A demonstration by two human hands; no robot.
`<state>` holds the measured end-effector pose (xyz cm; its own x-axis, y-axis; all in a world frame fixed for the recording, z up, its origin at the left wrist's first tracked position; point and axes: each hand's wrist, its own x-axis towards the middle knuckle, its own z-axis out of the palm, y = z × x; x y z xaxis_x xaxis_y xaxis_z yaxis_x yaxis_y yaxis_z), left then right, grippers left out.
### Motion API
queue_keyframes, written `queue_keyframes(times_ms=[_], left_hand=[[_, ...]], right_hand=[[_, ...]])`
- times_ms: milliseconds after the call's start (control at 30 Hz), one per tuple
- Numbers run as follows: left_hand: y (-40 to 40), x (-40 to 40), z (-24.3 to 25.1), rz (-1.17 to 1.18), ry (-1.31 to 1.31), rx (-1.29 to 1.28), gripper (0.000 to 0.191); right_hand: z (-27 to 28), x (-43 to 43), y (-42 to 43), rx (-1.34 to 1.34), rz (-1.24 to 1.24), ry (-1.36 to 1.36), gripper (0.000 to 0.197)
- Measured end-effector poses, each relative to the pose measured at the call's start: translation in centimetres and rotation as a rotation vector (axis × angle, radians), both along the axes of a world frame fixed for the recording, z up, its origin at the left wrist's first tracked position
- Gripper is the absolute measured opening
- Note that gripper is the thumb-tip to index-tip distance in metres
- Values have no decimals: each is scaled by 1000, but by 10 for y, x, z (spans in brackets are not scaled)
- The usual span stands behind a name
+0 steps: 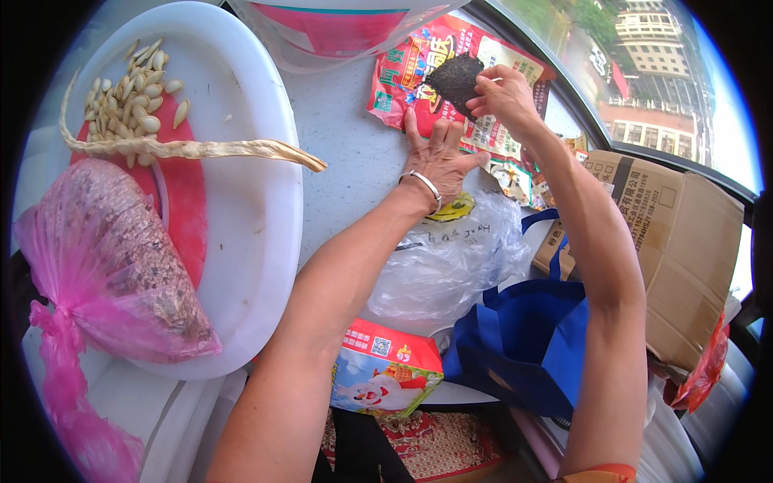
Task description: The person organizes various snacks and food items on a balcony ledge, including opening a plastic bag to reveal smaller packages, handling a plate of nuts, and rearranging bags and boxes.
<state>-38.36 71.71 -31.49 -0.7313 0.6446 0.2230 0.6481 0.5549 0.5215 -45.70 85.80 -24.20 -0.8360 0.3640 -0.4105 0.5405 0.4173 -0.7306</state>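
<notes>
My left hand point(438, 154) presses on the lower edge of a flattened red printed plastic packet point(395, 78). Its fingers are spread, and a metal bangle circles the wrist. On the packet lies a dark mass that looks like a heap of tiny black seeds point(456, 81). My right hand point(504, 99) is at the right edge of this heap with its fingers bent and thumb near them. Whether anything is pinched there is too small to tell. Below my left hand lies a crumpled clear plastic bag point(447, 265) with a yellow print.
At left, a white plastic basin point(253, 241) holds pale pumpkin seeds point(130, 102), a long dried pod point(223, 149) and a tied pink bag of flakes point(151, 265). A plastic bucket point(338, 30), blue fabric bag point(519, 344), printed box point(386, 374) and cardboard box point(676, 241) stand around.
</notes>
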Motion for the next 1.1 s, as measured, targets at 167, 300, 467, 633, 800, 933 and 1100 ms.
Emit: queue_keyframes(times_ms=[167,300,467,633,800,933,1100], left_hand=[[-2,0,0,-4,-18,32,35],[-2,0,0,6,6,51,35],[-1,-2,3,5,-8,27,35],[-2,1,-1,19,-18,70,35],[-2,-1,0,8,13,79,34],[-2,-1,0,9,11,89,34],[-2,-1,1,17,12,58,33]], right_hand=[[-12,-8,-12,-27,-37,15,23],[-18,-15,-22,-47,-27,104,16],[-20,-27,-32,-105,-52,159,14],[-29,-35,-30,-101,-114,121,14],[-20,-27,-9,-130,-131,84,15],[-10,-24,-10,-11,-64,168,15],[-7,-29,-37,-314,130,175,24]])
